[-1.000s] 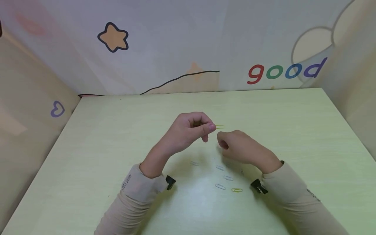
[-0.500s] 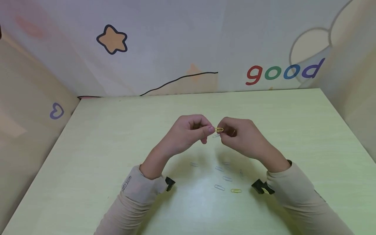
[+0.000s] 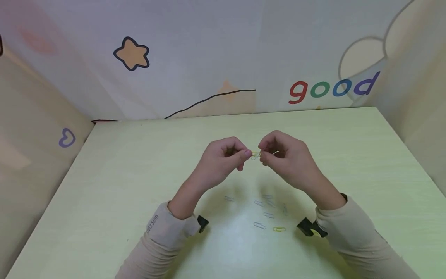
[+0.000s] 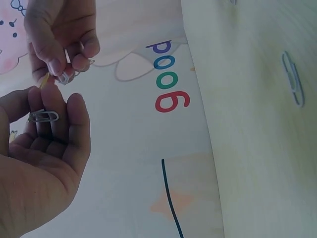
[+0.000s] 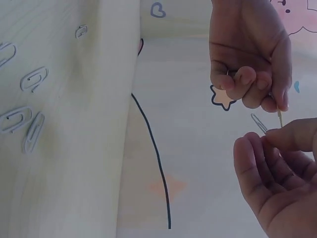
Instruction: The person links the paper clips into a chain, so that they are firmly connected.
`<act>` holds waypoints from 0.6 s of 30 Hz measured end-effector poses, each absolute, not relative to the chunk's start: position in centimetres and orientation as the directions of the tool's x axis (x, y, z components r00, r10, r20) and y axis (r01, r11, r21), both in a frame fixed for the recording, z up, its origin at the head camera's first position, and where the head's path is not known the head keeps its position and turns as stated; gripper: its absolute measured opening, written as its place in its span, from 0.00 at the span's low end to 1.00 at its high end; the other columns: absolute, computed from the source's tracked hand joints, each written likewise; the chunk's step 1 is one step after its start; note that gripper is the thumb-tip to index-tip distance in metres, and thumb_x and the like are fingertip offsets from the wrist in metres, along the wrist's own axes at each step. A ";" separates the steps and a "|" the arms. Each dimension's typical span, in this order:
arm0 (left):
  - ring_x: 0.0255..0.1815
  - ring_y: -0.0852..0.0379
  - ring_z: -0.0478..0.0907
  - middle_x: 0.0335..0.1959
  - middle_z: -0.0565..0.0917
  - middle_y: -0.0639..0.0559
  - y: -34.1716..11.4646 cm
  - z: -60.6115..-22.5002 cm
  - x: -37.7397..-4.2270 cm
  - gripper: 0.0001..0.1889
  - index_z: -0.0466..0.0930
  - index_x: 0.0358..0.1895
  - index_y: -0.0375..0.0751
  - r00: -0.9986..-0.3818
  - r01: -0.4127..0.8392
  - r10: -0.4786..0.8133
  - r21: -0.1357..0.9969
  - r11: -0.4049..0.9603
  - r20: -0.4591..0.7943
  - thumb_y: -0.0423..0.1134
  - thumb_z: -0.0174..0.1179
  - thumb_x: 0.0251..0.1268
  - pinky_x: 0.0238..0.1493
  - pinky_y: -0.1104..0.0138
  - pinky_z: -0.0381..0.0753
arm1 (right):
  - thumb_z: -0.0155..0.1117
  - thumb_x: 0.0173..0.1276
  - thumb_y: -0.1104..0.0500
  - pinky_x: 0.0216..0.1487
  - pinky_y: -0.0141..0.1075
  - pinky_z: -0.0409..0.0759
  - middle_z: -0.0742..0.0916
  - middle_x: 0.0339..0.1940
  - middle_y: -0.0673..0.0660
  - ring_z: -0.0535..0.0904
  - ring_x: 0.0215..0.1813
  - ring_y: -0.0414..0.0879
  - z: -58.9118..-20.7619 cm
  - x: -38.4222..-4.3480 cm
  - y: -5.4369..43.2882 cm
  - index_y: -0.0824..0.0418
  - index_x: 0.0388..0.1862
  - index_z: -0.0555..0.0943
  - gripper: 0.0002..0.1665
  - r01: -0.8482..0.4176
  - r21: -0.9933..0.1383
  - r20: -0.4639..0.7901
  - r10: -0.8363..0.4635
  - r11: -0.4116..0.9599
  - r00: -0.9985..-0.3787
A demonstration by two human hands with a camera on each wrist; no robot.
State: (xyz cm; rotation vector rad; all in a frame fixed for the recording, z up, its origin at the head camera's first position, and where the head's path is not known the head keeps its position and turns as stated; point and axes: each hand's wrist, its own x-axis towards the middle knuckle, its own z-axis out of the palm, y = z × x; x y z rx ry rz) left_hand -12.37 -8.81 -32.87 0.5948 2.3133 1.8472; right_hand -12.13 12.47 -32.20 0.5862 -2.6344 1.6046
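In the head view my left hand [image 3: 221,164] and right hand [image 3: 289,161] meet fingertip to fingertip above the table. Between left thumb and forefinger is pinched a yellow paper clip [image 5: 280,119], seen edge-on in the right wrist view. My right hand pinches a silver paper clip [image 5: 258,123], its loop sticking out beside the yellow one; the two overlap in the head view. Another silver paper clip [image 4: 43,116] lies across the curled fingers of the left hand in the left wrist view. Fingertips hide part of the clips.
Below the hands, several silver paper clips [image 3: 259,225] lie scattered on the pale green table [image 3: 139,174]. A yellow paper clip [image 3: 279,229] is at their near right. A printed backdrop [image 3: 195,58] rises behind the table's far edge. Black clips [image 3: 310,227] sit at both sleeve cuffs.
The right hand has come up from lower down to the left fingertips, bringing a silver paper clip to the yellow one. My left hand keeps its pinch, nearly still.
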 end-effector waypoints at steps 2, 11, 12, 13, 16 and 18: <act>0.27 0.49 0.74 0.24 0.78 0.46 -8.7 -32.9 -12.3 0.06 0.82 0.35 0.40 -0.920 0.232 0.358 0.957 0.174 0.158 0.37 0.61 0.72 0.26 0.65 0.65 | 0.64 0.70 0.69 0.40 0.35 0.83 0.83 0.37 0.55 0.83 0.37 0.47 -32.1 -12.0 12.4 0.61 0.47 0.76 0.11 -0.335 -0.849 0.215 -0.313 0.409 -0.925; 0.26 0.46 0.75 0.23 0.78 0.47 -8.7 -32.9 -12.3 0.08 0.81 0.35 0.37 -0.933 0.222 0.327 0.955 0.198 0.149 0.37 0.62 0.72 0.25 0.65 0.65 | 0.66 0.69 0.70 0.44 0.39 0.82 0.83 0.36 0.53 0.82 0.39 0.46 -31.6 -11.5 12.1 0.61 0.46 0.73 0.13 -0.434 -0.779 0.315 -0.315 0.453 -0.895; 0.27 0.46 0.75 0.23 0.78 0.47 -8.7 -32.9 -12.3 0.07 0.81 0.34 0.38 -0.934 0.221 0.326 0.955 0.198 0.148 0.37 0.62 0.72 0.25 0.65 0.65 | 0.66 0.69 0.70 0.45 0.40 0.82 0.83 0.36 0.53 0.82 0.39 0.46 -31.6 -11.5 12.1 0.61 0.46 0.73 0.12 -0.441 -0.774 0.325 -0.312 0.454 -0.893; 0.27 0.45 0.75 0.23 0.78 0.47 -8.7 -32.9 -12.3 0.07 0.81 0.34 0.39 -0.934 0.219 0.325 0.956 0.196 0.148 0.37 0.62 0.72 0.26 0.65 0.66 | 0.66 0.69 0.70 0.45 0.41 0.82 0.83 0.35 0.53 0.82 0.39 0.45 -31.5 -11.4 12.1 0.61 0.46 0.73 0.12 -0.448 -0.770 0.335 -0.310 0.455 -0.890; 0.28 0.45 0.77 0.23 0.78 0.47 -8.7 -32.9 -12.4 0.07 0.81 0.34 0.39 -0.934 0.218 0.324 0.958 0.187 0.149 0.37 0.62 0.72 0.26 0.65 0.67 | 0.66 0.69 0.71 0.45 0.40 0.82 0.84 0.34 0.52 0.82 0.38 0.44 -31.5 -11.4 12.1 0.61 0.44 0.74 0.12 -0.472 -0.759 0.367 -0.303 0.449 -0.879; 0.28 0.47 0.77 0.23 0.78 0.47 -8.7 -32.9 -12.4 0.07 0.81 0.33 0.39 -0.934 0.219 0.324 0.959 0.180 0.152 0.37 0.61 0.72 0.26 0.65 0.67 | 0.66 0.68 0.72 0.45 0.37 0.82 0.84 0.34 0.52 0.82 0.37 0.43 -31.5 -11.4 12.2 0.62 0.44 0.74 0.12 -0.497 -0.749 0.398 -0.302 0.438 -0.866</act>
